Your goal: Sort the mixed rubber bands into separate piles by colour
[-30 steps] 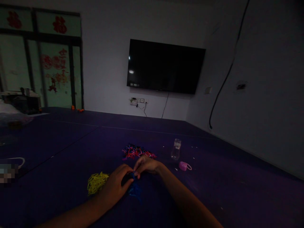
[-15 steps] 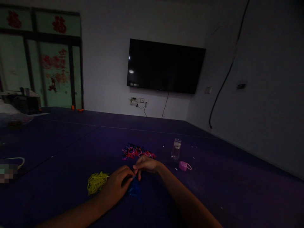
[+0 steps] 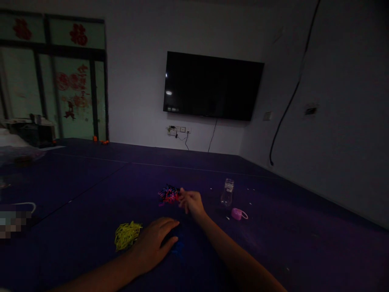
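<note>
- Purple desk (image 3: 273,243) spreads dimly under my two grips, with a dark TV (image 3: 212,87) on the wall (image 3: 136,101) beyond them.
- My left grip (image 3: 158,241) is spread, thumb and fingers well parted, holding nothing that I can see.
- Blue strands (image 3: 180,248) lie just right of its thumb; yellow strands (image 3: 126,236), just left of it.
- My right grip (image 3: 193,202), fingers loosely curled, is at the mixed pile's (image 3: 168,196) right edge; I cannot tell whether it pinches a piece.
- Bottle (image 3: 227,194) and pink lid (image 3: 237,214) sit right of that grip.
</note>
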Demonstrator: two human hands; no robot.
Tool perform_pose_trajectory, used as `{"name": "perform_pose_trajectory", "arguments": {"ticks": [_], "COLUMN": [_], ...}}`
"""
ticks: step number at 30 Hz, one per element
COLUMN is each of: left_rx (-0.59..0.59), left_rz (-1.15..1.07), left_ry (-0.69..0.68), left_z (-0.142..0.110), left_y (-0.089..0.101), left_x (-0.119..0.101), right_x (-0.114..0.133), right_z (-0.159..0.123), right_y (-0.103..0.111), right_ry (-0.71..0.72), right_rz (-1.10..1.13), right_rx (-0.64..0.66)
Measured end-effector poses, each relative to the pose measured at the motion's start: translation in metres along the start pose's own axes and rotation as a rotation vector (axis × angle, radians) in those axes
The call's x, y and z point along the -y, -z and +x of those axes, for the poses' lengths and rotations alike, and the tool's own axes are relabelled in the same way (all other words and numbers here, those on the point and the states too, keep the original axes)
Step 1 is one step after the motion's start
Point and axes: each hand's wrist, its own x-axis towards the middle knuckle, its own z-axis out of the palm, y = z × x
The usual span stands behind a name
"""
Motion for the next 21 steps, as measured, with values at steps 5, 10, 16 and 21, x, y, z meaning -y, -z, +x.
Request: {"name": "perform_pose_trajectory", "arguments": {"ticks": [5,10,16,21], "left_rx": [0.126,0.154,0.149,0.19], "left_rz": [0.007,-0.027,-0.042,-0.01], "left_ry": [-0.042,-0.076,-0.11,-0.138], "left_z": [-0.002,-0.001,0.0,0.003], "left_y": [0.002,0.003,0.004,0.007], "left_x": [-0.003,-0.006,-0.009,-0.012], "right_x": [-0.003,-0.007,-0.01,-0.01], "right_z": [-0.003,-0.006,-0.003,-0.006], "right_y": [0.005,0.006,0.004,0.003], "right_ry": [0.29,0.389,0.397,0.279], "right_rz": [-0.436,-0.827,-1.099,-1.234], "right_rx": [-0.456,-0.367,-0.098,-0.115]}}
